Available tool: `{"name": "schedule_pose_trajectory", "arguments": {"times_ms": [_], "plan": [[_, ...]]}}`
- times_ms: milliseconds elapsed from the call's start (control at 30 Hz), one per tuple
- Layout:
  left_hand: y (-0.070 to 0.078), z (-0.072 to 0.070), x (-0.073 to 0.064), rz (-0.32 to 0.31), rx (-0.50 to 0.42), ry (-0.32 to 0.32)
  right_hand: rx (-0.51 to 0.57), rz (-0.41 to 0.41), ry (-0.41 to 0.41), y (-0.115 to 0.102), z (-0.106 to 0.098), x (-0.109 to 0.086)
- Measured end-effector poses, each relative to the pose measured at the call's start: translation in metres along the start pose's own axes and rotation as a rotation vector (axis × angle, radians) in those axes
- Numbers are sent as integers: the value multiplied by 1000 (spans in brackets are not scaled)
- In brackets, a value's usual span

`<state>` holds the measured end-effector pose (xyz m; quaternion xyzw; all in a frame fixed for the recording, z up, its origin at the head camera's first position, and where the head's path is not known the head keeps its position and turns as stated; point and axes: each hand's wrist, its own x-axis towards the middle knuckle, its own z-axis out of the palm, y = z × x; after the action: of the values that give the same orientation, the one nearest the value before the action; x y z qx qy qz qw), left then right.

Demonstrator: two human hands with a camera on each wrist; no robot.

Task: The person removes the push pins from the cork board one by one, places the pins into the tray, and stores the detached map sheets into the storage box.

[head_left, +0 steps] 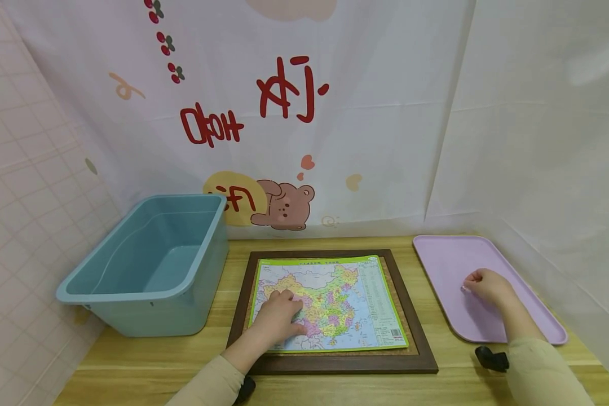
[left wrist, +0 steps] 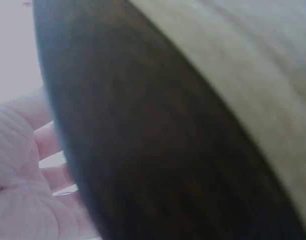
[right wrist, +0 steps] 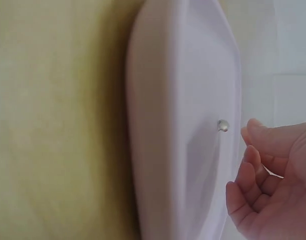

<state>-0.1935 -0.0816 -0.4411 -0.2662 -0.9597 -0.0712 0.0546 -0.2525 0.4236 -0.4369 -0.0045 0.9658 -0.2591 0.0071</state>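
Observation:
My left hand (head_left: 279,317) rests with spread fingers on the left part of a printed map of China (head_left: 330,304). The map lies on a cork board (head_left: 413,344) with a dark brown frame (head_left: 335,363). Over the lilac tray (head_left: 449,254), my right hand (head_left: 492,285) brings thumb and forefinger together, its other fingers curled. At those fingertips is a small silver round-headed pin (right wrist: 222,125). Its shank is too thin to make out clearly. The left palm (left wrist: 23,195) shows past the dark frame edge (left wrist: 138,120) in the left wrist view.
A deep blue-green plastic tub (head_left: 198,282) stands to the left of the board. Everything sits on a wood-grain table (head_left: 365,389). Printed cloth (head_left: 375,141) hangs behind and at the sides. Dark wrist devices (head_left: 491,359) show by both sleeves.

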Motion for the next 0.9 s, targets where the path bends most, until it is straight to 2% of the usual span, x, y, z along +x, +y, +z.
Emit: {"name": "schedule_pose_trajectory", "arguments": {"times_ms": [200, 333, 900], "plan": [[0, 0, 0, -4, -7, -1, -6, -63, 72, -9, 1, -5], [0, 0, 0, -6, -12, -1, -3, -95, 92, -19, 4, -9], [0, 0, 0, -8, -19, -7, 104, -191, 107, -61, 11, -26]]}}
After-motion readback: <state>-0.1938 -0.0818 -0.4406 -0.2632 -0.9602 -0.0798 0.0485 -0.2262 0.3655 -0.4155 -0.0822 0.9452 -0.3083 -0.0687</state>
